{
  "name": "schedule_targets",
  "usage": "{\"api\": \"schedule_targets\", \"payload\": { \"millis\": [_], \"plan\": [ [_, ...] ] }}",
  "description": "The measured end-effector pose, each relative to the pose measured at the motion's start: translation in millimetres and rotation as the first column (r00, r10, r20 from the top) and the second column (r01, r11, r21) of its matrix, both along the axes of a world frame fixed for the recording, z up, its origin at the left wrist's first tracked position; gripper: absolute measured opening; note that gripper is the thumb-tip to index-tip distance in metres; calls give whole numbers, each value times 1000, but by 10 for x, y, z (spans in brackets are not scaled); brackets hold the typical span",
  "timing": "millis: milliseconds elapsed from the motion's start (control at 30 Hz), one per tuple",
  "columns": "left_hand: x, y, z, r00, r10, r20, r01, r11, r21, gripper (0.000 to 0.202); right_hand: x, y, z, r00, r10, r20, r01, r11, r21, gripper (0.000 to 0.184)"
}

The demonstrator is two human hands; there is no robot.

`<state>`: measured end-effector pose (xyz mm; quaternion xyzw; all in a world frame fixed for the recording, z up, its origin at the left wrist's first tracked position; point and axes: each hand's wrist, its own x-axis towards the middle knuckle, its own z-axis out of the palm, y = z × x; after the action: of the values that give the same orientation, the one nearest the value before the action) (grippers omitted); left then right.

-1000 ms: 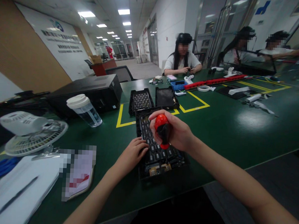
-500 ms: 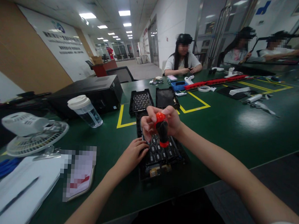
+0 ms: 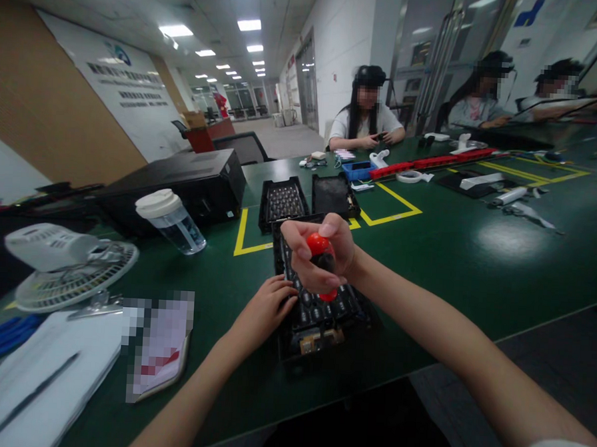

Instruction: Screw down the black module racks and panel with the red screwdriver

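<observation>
My right hand (image 3: pixel 322 251) is closed around a red-and-black screwdriver (image 3: pixel 318 243) with a stubby handle. Its tip is hidden, so I cannot tell whether it touches anything. Beneath lies an open black case (image 3: pixel 292 350) holding rows of dark, key-like pieces (image 3: pixel 306 315) with pale marks. A brownish part shows at the case's near end. My left hand (image 3: pixel 267 302) rests with its fingers stretched out on the case's left edge. The right hand covers much of the middle of the case.
Two more black cases, one with rows of pieces (image 3: pixel 283 204) and one flat (image 3: pixel 334 195), lie behind. To the left are a bottle (image 3: pixel 173 223), a fan (image 3: pixel 73 268), a phone (image 3: pixel 162 343) and papers (image 3: pixel 44 383). A co-worker (image 3: pixel 366 120) sits across the table.
My right hand's fingers have wrapped more tightly around the screwdriver, which sits slightly lower in view. The left hand has stayed in place.
</observation>
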<state>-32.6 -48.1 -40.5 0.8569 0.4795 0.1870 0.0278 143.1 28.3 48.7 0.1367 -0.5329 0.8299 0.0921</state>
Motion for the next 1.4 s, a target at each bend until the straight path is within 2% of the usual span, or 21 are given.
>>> {"api": "schedule_targets", "payload": {
  "millis": [167, 267, 433, 700, 867, 967, 1100, 1400],
  "plan": [
    [2, 3, 0, 1000, -2, 16, 3, 999, -35, 22, -19, -65, 43, 970, 141, -200, -141, 990, 16, 24],
    [2, -2, 1, 1000, -4, 22, 5, 999, -32, 22, -23, -71, 30, 948, 171, -268, -173, 985, 18, 27],
    [6, -14, 12, 1000, 0, 17, 0, 1000, -30, 22, 4, -111, 7, 966, 59, -253, -58, 998, 11, 30],
    [21, -15, 6, 1000, 18, 11, -17, 999, -39, 20, 13, -195, 9, 958, -9, -287, 5, 1000, -13, 29],
    [19, -9, 6, 1000, 13, -5, -13, 999, -53, 20, 57, -209, 9, 940, -188, -285, 189, 982, -23, 29],
    [19, -3, 8, 1000, 11, -7, -12, 998, -67, 21, 79, -238, 23, 907, -331, -261, 336, 942, -25, 29],
    [17, 0, 8, 1000, 15, -2, -15, 997, -76, 22, 103, -287, 31, 833, -507, -224, 513, 858, -35, 28],
    [27, -8, 24, 1000, 3, 11, -2, 998, -62, 20, 120, -506, 63, 644, -740, -196, 758, 651, 32, 24]
  ]
}}
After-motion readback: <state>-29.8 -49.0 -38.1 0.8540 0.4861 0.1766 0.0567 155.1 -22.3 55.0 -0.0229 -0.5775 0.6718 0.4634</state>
